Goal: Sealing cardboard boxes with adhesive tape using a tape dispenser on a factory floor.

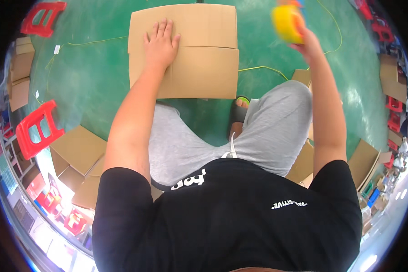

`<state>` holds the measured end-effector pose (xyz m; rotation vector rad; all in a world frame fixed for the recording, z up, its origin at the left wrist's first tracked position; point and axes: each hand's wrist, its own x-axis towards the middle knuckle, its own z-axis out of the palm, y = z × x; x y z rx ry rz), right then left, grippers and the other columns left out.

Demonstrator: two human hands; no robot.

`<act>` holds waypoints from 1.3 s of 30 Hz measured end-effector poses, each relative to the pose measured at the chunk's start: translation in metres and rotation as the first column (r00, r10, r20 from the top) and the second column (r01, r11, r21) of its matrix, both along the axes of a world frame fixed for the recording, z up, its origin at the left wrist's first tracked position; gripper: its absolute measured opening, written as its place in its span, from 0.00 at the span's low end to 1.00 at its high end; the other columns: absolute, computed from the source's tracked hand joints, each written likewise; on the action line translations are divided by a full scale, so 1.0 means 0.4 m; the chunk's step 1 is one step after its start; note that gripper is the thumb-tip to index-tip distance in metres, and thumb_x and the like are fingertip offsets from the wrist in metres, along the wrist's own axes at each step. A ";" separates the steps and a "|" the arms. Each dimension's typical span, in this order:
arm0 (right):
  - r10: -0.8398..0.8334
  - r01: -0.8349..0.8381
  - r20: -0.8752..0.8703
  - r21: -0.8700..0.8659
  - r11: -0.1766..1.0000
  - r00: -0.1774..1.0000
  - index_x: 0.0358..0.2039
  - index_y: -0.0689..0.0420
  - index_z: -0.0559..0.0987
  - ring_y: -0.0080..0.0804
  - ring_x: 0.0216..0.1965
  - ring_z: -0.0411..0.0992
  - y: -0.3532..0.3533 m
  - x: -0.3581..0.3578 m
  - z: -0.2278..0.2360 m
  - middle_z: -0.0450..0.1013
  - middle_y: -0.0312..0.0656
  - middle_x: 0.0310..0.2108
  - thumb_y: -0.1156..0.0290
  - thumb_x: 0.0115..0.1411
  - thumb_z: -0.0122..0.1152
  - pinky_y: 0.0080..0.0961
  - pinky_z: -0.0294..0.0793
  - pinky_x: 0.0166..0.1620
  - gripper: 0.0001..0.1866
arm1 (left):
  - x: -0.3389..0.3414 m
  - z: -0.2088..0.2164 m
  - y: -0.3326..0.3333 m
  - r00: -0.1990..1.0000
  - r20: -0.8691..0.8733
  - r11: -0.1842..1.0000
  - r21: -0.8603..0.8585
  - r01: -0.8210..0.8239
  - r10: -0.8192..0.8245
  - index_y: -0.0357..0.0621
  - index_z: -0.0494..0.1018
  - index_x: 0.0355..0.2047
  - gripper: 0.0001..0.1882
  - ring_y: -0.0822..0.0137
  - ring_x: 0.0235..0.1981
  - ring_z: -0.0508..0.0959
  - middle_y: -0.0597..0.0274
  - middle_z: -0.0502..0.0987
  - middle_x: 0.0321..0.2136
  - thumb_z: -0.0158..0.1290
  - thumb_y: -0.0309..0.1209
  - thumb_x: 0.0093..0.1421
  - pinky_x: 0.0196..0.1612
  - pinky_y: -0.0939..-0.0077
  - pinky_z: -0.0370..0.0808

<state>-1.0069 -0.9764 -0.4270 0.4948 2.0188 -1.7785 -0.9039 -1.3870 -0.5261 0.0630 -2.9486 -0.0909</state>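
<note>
A cardboard box stands in front of me, its two top flaps lying closed with a seam running across between them. My left hand rests flat on the far flap, towards its left side, fingers spread. Off to the right, above the floor and apart from the box, my right hand grips a tape dispenser. It carries a yellow roll and has a bit of blue at its top; motion blurs it, and the fingers around it are partly hidden.
Red plastic stools stand on the left. Open cardboard boxes lie beside me on that side, with more cardboard to the right. A thin yellow strap runs over the green floor.
</note>
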 end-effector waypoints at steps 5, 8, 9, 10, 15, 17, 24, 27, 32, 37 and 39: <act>0.342 -0.255 -0.044 0.575 0.777 0.939 0.45 0.61 0.72 0.30 0.45 0.67 -0.434 0.151 -0.155 0.69 0.45 0.45 0.49 0.51 0.57 0.33 0.65 0.47 0.30 | -0.001 -0.034 -0.015 0.999 -0.033 1.000 -0.012 0.019 -0.019 0.51 0.55 0.61 0.27 0.63 0.64 0.53 0.65 0.54 0.63 0.34 0.45 0.64 0.62 0.48 0.48; 0.282 -0.214 -0.156 0.351 0.912 0.947 0.56 0.58 0.61 0.35 0.56 0.59 -0.444 0.181 -0.156 0.59 0.46 0.57 0.47 0.54 0.54 0.37 0.58 0.57 0.36 | 0.007 -0.041 -0.033 0.999 -0.048 1.000 0.020 0.004 -0.004 0.50 0.56 0.61 0.26 0.64 0.64 0.54 0.65 0.56 0.62 0.34 0.44 0.64 0.62 0.48 0.49; 0.189 -0.204 -0.134 -0.109 0.973 0.973 0.61 0.55 0.55 0.38 0.60 0.55 -0.408 0.166 -0.157 0.54 0.45 0.60 0.46 0.56 0.52 0.37 0.54 0.60 0.39 | 0.009 -0.040 -0.046 0.999 -0.044 1.000 0.020 -0.005 0.006 0.50 0.56 0.61 0.26 0.64 0.64 0.54 0.65 0.56 0.62 0.34 0.44 0.64 0.62 0.48 0.49; 0.050 -0.066 -0.083 -0.201 0.977 0.995 0.62 0.55 0.52 0.40 0.63 0.49 -0.307 0.106 -0.181 0.47 0.46 0.63 0.42 0.57 0.47 0.40 0.47 0.62 0.41 | 0.000 -0.026 -0.038 0.998 -0.068 0.999 0.030 0.013 -0.011 0.49 0.56 0.60 0.26 0.64 0.63 0.54 0.65 0.56 0.62 0.35 0.43 0.64 0.62 0.48 0.49; -0.353 0.364 0.173 -0.041 0.930 0.920 0.65 0.56 0.46 0.42 0.66 0.44 -0.246 0.075 -0.193 0.44 0.47 0.66 0.29 0.55 0.27 0.46 0.38 0.65 0.49 | -0.015 -0.032 -0.028 0.997 -0.076 0.998 0.061 0.026 -0.021 0.48 0.57 0.60 0.25 0.63 0.63 0.56 0.64 0.58 0.61 0.36 0.41 0.63 0.62 0.49 0.50; -0.236 0.229 0.285 0.057 0.972 0.929 0.65 0.56 0.46 0.43 0.65 0.45 -0.291 0.065 -0.209 0.45 0.46 0.66 0.27 0.54 0.23 0.47 0.37 0.65 0.51 | -0.020 -0.037 -0.032 1.000 -0.019 0.999 0.037 -0.003 0.003 0.48 0.57 0.60 0.25 0.62 0.63 0.56 0.64 0.58 0.61 0.36 0.40 0.63 0.62 0.50 0.50; 0.038 -0.029 0.069 -0.132 0.991 0.997 0.65 0.59 0.45 0.42 0.66 0.43 -0.320 0.053 -0.278 0.44 0.48 0.66 0.26 0.52 0.14 0.40 0.39 0.65 0.53 | -0.018 -0.053 -0.031 0.997 -0.069 0.994 0.096 0.042 -0.036 0.47 0.61 0.58 0.24 0.61 0.62 0.58 0.62 0.61 0.60 0.37 0.41 0.63 0.62 0.51 0.52; -0.142 0.182 0.209 -0.190 0.965 0.968 0.64 0.64 0.44 0.42 0.67 0.40 -0.400 0.119 -0.309 0.42 0.51 0.66 0.29 0.56 0.19 0.40 0.39 0.65 0.51 | -0.027 -0.059 -0.038 0.990 -0.140 0.996 0.088 0.024 -0.011 0.47 0.62 0.57 0.24 0.60 0.62 0.58 0.62 0.62 0.59 0.38 0.40 0.63 0.62 0.55 0.53; 0.025 -0.042 0.043 0.462 0.886 0.999 0.59 0.62 0.59 0.48 0.59 0.58 -0.345 0.059 -0.308 0.54 0.56 0.61 0.32 0.55 0.38 0.42 0.55 0.60 0.47 | -0.018 -0.054 -0.071 0.979 -0.166 0.974 0.173 0.143 -0.115 0.40 0.67 0.51 0.22 0.58 0.57 0.65 0.56 0.67 0.54 0.43 0.38 0.60 0.59 0.61 0.59; 0.675 -0.187 -0.254 0.840 0.509 0.693 0.57 0.55 0.65 0.45 0.57 0.61 -0.509 -0.149 -0.206 0.63 0.49 0.57 0.38 0.56 0.44 0.35 0.61 0.58 0.38 | -0.010 -0.064 -0.060 0.986 -0.162 0.986 0.148 0.074 -0.050 0.45 0.64 0.55 0.23 0.61 0.60 0.60 0.61 0.64 0.57 0.40 0.40 0.62 0.62 0.63 0.54; 0.796 -0.258 -0.387 0.801 0.541 0.466 0.54 0.54 0.68 0.44 0.54 0.66 -0.608 -0.204 -0.247 0.67 0.46 0.54 0.41 0.56 0.47 0.34 0.63 0.55 0.35 | -0.037 -0.048 -0.036 0.985 -0.160 0.981 0.173 0.092 -0.064 0.46 0.63 0.56 0.23 0.62 0.61 0.59 0.62 0.63 0.58 0.39 0.40 0.62 0.62 0.63 0.54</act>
